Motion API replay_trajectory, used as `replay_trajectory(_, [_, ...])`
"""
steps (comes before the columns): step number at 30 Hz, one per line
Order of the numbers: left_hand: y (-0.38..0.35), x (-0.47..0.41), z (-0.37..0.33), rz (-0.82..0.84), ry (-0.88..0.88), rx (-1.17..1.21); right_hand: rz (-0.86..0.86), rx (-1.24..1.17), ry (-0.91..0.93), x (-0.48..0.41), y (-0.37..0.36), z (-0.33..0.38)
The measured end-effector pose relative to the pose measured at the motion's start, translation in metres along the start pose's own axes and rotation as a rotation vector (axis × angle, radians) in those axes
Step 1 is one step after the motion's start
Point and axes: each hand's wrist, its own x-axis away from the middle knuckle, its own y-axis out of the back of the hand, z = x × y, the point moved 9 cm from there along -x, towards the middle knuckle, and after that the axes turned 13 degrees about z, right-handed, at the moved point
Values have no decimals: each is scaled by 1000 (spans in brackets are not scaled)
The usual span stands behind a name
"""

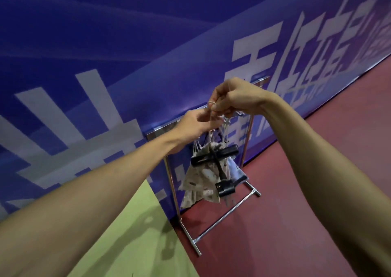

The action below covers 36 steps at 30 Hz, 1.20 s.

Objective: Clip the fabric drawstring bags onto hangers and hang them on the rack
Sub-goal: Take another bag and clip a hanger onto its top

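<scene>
Left hand (196, 122) and right hand (234, 98) are clamping their fingers on the white drawstrings (211, 104) at the rack (224, 215) top bar, with the bags (198, 177) and black hangers (213, 157) dangling below. Tangling cords or a slackening pinch are risking a drop.

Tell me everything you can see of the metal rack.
The rack is a shiny silver metal tube frame: top rail, two uprights, a low crossbar, flat feet. It stands upright on the red floor, close to the blue wall. The left hand and right hand pinch white cords by its top rail; patterned bags and black hangers dangle between its uprights.
</scene>
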Motion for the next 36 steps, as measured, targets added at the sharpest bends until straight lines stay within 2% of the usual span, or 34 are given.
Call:
replay_trajectory(3, [-7,-20,8,-65,-9,36,10,80,-37,-4,14,-24])
replay_trajectory(6, [-7,-35,23,-67,38,-56,-69,218,-103,-3,37,-53])
replay_trajectory(10, [-18,-61,41,39,122,-56,-42,487,-239,-5,56,-98])
replay_trajectory(14, [-33,-94,63,128,244,-31,-24,625,-356,-17,75,-136])
replay_trajectory(17, [-36,-119,80,180,292,-13,-34,502,-353,-24,88,-165])
replay_trajectory(19, [-32,-134,91,181,313,-16,-113,294,-318,-27,100,-186])
replay_trajectory(22, [-26,-162,109,158,336,-80,-325,53,-275,-33,115,-218])
replay_trajectory(26, [-23,-200,123,180,342,-154,-703,4,-264,-44,137,-251])
replay_trajectory(28, [-24,-215,129,216,358,-208,-804,-33,-267,-52,147,-264])
replay_trajectory(36, [-49,-239,177,309,616,88,-835,-159,-290,-92,152,-314])
